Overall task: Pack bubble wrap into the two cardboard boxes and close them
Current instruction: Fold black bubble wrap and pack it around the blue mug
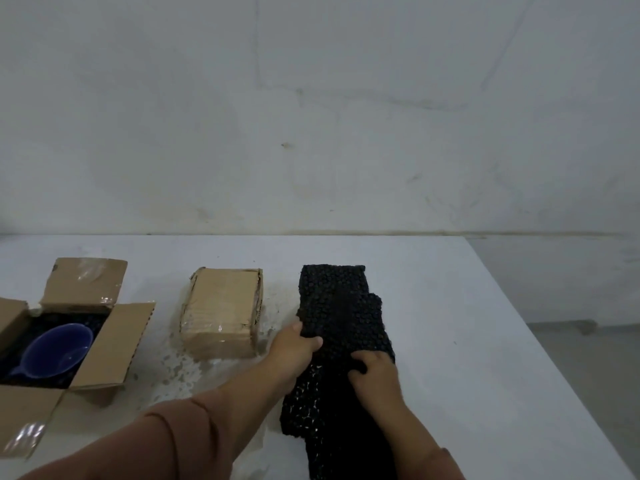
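Both arms reach forward from the lower edge of the view, each in a brown sleeve that ends short of the wrist. The left hand lies palm down, wrist straight, its fingers curled over and the thumb pointing forward along the far side of the hand, pinching what lies under it. The right hand sits just beside it, slightly nearer the body, also palm down, fingers bent inward toward the left hand and pressing down. The two hands are close but not touching.
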Demonstrator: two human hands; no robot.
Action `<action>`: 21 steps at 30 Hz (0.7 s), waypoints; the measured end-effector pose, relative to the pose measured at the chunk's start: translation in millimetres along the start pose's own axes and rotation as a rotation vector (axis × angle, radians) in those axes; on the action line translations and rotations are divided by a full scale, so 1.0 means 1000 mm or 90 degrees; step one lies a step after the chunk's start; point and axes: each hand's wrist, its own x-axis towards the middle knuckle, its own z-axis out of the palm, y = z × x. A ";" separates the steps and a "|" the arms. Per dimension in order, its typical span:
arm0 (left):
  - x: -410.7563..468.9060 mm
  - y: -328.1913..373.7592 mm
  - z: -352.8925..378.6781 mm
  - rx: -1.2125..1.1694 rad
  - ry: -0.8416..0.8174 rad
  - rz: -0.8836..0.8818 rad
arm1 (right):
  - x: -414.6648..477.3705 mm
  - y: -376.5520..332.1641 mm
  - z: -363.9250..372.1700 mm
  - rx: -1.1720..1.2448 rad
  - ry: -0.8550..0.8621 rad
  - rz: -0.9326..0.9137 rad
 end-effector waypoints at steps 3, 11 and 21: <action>-0.013 0.024 -0.015 -0.011 -0.048 0.062 | 0.009 0.001 -0.020 0.287 0.079 0.110; -0.040 0.066 -0.098 -0.074 -0.033 0.129 | 0.014 -0.053 -0.040 0.940 -0.164 0.066; -0.071 0.068 -0.208 0.045 0.159 0.272 | -0.004 -0.183 -0.076 0.573 -0.153 -0.210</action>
